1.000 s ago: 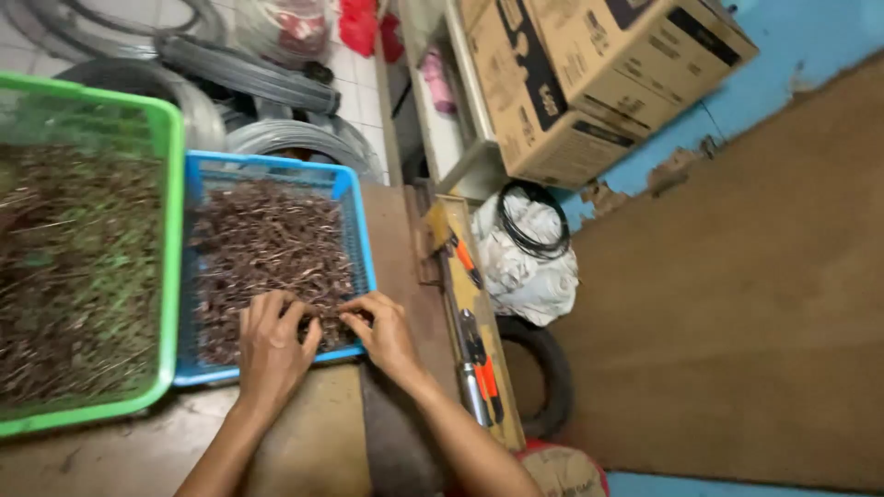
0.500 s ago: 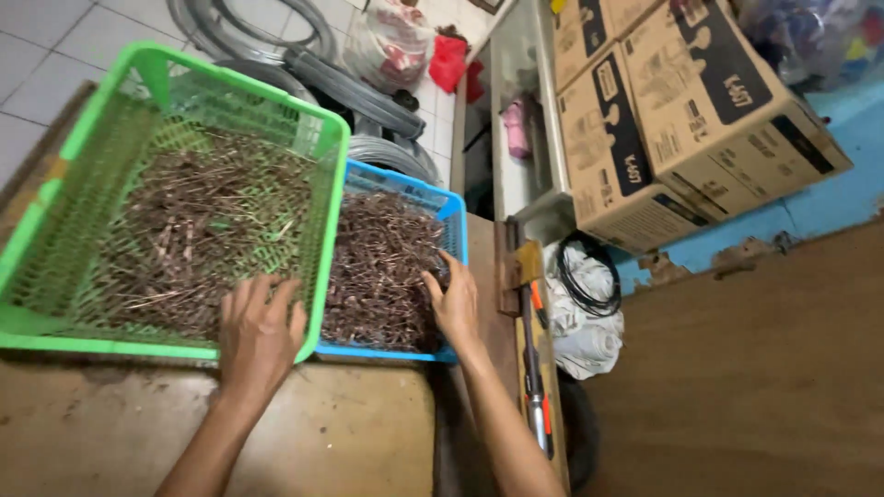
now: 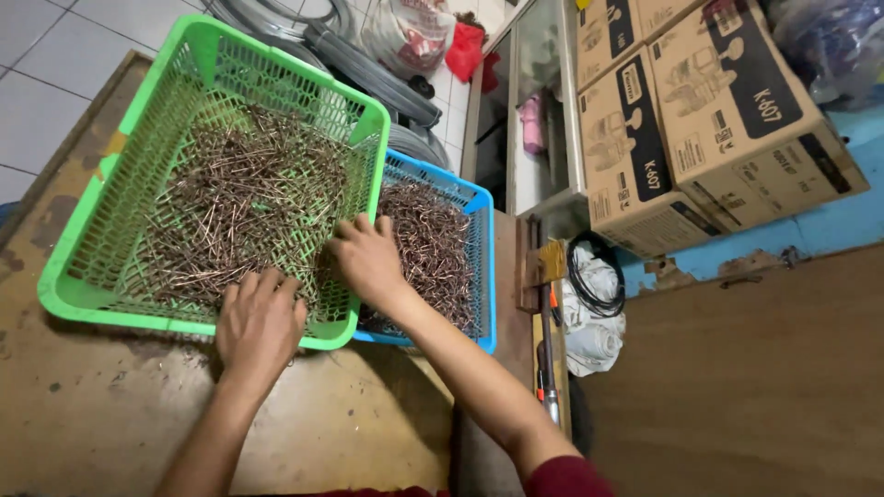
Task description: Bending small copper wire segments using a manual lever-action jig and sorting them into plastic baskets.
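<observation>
Reaching over the near rim of a green plastic basket [image 3: 87,276], the left hand [image 3: 261,317] lies palm down with its fingers spread, their tips resting on the heap of thin brownish metal pins [image 3: 230,207] that fills the basket; it is flat and loose, and whether any pins are pinched beneath it cannot be told. The right hand [image 3: 366,260] sits at the basket's right wall, where the green basket meets a smaller blue basket [image 3: 482,276], with its fingers curled down among the pins; it looks half clenched, but what it grips, if anything, is hidden under the knuckles. The blue basket stands just beside the green one, touching it and partly tucked under its corner, and holds a darker pile of the same kind of pins [image 3: 433,244]. Both baskets rest on a worn brown counter [image 3: 110,414] marked with stains and a few loose specks. A dark red sleeve [image 3: 566,479] shows at the right elbow near the lower edge. To the right of the counter, down at floor level, a coil of black cable [image 3: 594,276] lies on a white bag [image 3: 594,336], and two printed cardboard boxes [image 3: 727,120] stand stacked behind them against a blue wall. Grey hoses [image 3: 373,78] and a red cloth [image 3: 465,51] lie on the tiled floor beyond the baskets.
</observation>
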